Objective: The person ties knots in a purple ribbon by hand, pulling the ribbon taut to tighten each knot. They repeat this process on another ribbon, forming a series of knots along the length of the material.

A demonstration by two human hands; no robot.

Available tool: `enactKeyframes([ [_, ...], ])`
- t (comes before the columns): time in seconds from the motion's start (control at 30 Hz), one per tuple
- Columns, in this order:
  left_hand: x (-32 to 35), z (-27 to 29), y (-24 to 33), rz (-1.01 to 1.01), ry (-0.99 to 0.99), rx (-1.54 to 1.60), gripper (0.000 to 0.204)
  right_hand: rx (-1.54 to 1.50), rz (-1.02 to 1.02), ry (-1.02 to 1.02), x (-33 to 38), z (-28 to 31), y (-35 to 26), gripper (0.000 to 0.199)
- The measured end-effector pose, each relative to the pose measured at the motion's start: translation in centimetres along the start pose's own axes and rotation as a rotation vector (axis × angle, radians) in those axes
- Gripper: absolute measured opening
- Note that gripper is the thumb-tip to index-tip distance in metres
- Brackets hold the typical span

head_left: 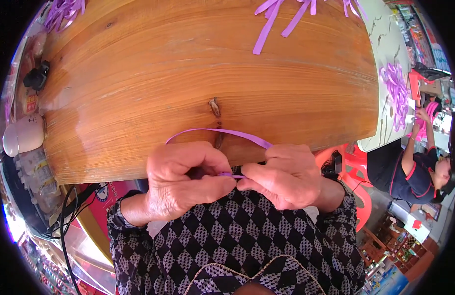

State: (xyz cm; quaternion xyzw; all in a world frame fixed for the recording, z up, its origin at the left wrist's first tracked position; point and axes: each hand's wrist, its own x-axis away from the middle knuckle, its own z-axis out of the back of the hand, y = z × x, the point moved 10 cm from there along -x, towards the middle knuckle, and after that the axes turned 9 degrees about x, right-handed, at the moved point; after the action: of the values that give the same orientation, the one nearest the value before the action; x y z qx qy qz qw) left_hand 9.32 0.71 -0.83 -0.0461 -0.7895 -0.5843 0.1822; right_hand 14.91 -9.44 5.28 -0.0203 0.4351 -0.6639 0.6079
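Note:
A narrow purple ribbon point(218, 130) arches from one of my hands to the other above the near edge of the wooden table point(139, 88). My left hand point(188, 179) is closed, thumb and fingers pinching the ribbon where a small bunched part shows at the fingertips. My right hand point(284, 179) is closed too, with a short taut stretch of ribbon running from its thumb and finger to the left fingertips. Whether the bunched part is a knot or a fold, I cannot tell. The ribbon inside both palms is hidden.
More purple ribbons lie at the table's far edge point(271, 22) and far left corner point(65, 12). A ribbon pile point(397, 93) rests on the pale marbled table at right. Beyond it sits another person point(416, 172) near a red plastic chair point(352, 172). Black cables point(65, 221) hang at left.

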Motion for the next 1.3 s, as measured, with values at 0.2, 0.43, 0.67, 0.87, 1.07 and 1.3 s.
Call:
enactKeyframes([
  [0.2, -0.1, -0.1, 3.0, -0.365, 0.114, -0.297, 0.016, 0.034, -0.081, -0.045, -0.8, -0.1, 1.5, 0.027],
  [0.43, 0.6, -0.4, 4.7, -0.566, 0.2, -0.545, 0.02, -0.357, -0.423, -0.059, -0.7, -1.1, 3.6, 0.018],
  [0.67, 0.4, -0.8, 4.0, -0.497, 0.105, -0.47, 0.021, -0.639, -0.784, -0.181, 1.4, -3.1, 4.7, 0.01],
  [0.87, -0.4, 1.7, -0.2, -0.137, 0.21, 0.266, 0.026, -0.463, -0.769, -0.03, 1.8, -1.4, 5.8, 0.008],
  [1.07, -0.6, 1.6, -0.9, -0.073, 0.152, 0.4, 0.028, -0.377, -0.683, -0.005, 1.3, -0.9, 5.3, 0.009],
  [1.3, -0.8, 1.6, -2.2, -0.015, 0.149, 0.455, 0.02, -0.346, -0.61, -0.028, 0.8, -0.7, 5.0, 0.011],
])
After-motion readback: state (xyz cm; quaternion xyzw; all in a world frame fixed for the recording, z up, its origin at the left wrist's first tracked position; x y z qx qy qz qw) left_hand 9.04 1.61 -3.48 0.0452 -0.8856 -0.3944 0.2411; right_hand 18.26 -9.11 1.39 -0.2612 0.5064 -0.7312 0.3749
